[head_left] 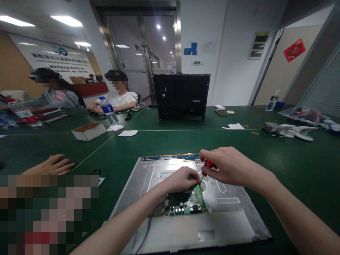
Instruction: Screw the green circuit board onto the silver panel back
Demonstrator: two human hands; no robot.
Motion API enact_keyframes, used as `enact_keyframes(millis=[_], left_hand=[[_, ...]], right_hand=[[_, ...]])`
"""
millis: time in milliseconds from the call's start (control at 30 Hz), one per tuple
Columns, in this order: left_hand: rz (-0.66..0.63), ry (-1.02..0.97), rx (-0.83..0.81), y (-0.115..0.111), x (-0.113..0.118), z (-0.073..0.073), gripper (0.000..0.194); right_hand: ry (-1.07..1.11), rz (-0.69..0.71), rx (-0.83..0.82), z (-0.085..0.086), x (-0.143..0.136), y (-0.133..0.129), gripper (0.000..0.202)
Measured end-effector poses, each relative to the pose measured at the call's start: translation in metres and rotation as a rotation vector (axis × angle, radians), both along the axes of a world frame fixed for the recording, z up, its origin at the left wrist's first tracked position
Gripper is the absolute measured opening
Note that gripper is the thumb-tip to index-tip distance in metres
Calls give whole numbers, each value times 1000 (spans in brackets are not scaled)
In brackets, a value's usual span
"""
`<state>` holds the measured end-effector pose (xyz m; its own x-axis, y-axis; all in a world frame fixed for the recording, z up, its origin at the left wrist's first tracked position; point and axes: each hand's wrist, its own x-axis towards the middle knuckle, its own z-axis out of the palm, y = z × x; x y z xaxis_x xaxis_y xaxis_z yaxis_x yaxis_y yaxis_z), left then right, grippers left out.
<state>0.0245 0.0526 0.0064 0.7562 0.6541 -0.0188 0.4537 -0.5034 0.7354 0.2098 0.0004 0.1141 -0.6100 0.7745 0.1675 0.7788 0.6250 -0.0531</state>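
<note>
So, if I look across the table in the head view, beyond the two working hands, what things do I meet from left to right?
Red-labelled bottle, open box, white paper, black monitor seen from the back, second white paper, upright bottle at the right.

Left hand (182,180) bare, fingers slim; left forearm (127,221) uncovered behind wrist, smooth, slender. Right hand (228,164) bare too, knuckles softly rounded; right forearm (297,214) uncovered behind wrist, widening away from hand.
</note>
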Motion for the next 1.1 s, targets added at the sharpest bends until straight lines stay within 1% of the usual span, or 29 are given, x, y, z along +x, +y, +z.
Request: enact_keyframes(millis=[100,200,300,400,533,700,933,1100], left_hand=[[2,14,-4,1,1,-2,22],[-3,5,-5,1,0,-2,22],[-4,-6,14,0,0,1,22],[-11,-2,20,-2,0,2,19],[0,-4,2,-2,0,0,17],[27,21,11,-3,2,0,19],[18,12,20,-3,2,1,19],[35,24,14,-3,2,0,19]], right_hand=[[36,11,-18,1,0,-2,15],[47,22,-32,2,0,-2,16],[18,-18,-13,2,-2,-1,16],[-23,-47,13,1,-3,1,13],[-6,-16,-3,1,-2,1,7],[42,25,-26,3,0,-3,16],[-6,-18,15,0,-1,0,16],[14,6,-7,-1,0,-1,16]])
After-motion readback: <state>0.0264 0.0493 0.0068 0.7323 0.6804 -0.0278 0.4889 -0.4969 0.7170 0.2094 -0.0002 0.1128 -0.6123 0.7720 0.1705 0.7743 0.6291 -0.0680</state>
